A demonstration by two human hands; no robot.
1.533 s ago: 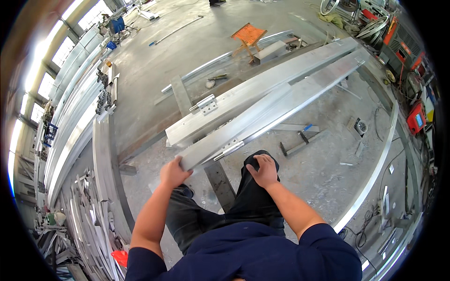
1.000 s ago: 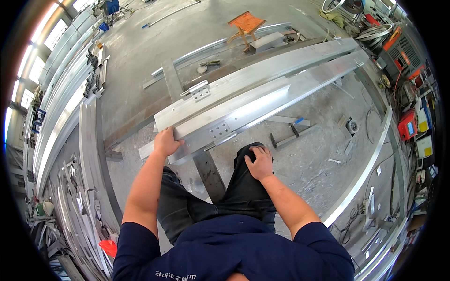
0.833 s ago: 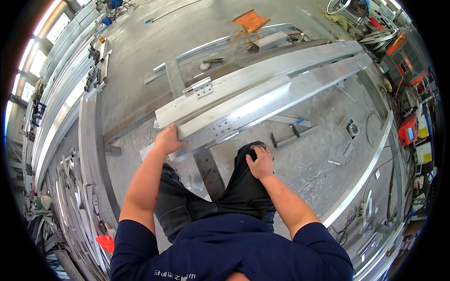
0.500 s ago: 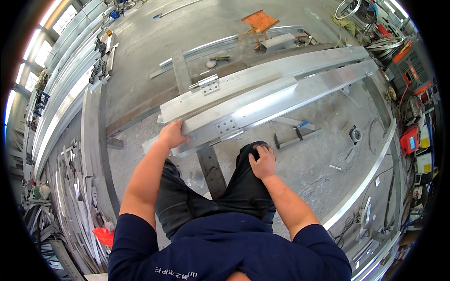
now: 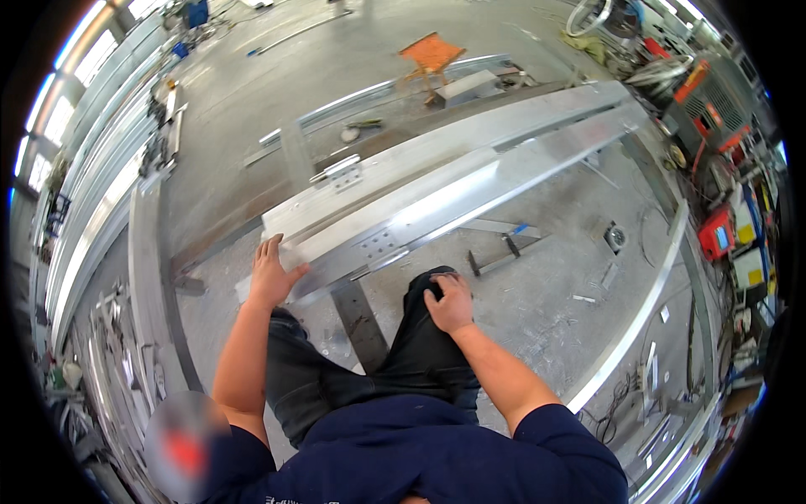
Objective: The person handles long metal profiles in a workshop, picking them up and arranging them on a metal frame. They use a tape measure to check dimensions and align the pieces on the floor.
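Note:
Two long silver metal profiles [image 5: 470, 189] lie side by side across a frame in front of me, running from near left to far right. My left hand [image 5: 275, 275] is at their near left end, thumb and fingers apart. The fingertips are at the edge of the metal; whether they touch it I cannot tell. A hinge-like plate with holes [image 5: 382, 245] sits on the nearer profile, and a similar plate [image 5: 342, 174] is on the farther one. My right hand [image 5: 452, 304] rests on my right knee with its fingers spread, holding nothing.
A blue-and-black clamp [image 5: 504, 252] lies on the floor right of my knee. Behind the profiles stands an orange folding stool [image 5: 432, 55]. Long metal stock [image 5: 101, 210] is stacked at the left. Machines, including a red box [image 5: 716, 233], line the right side.
My left hand has loosened from the profile's end, its fingers now spread and pointing away from me. My right hand stays on the knee. The whole view has shifted slightly.

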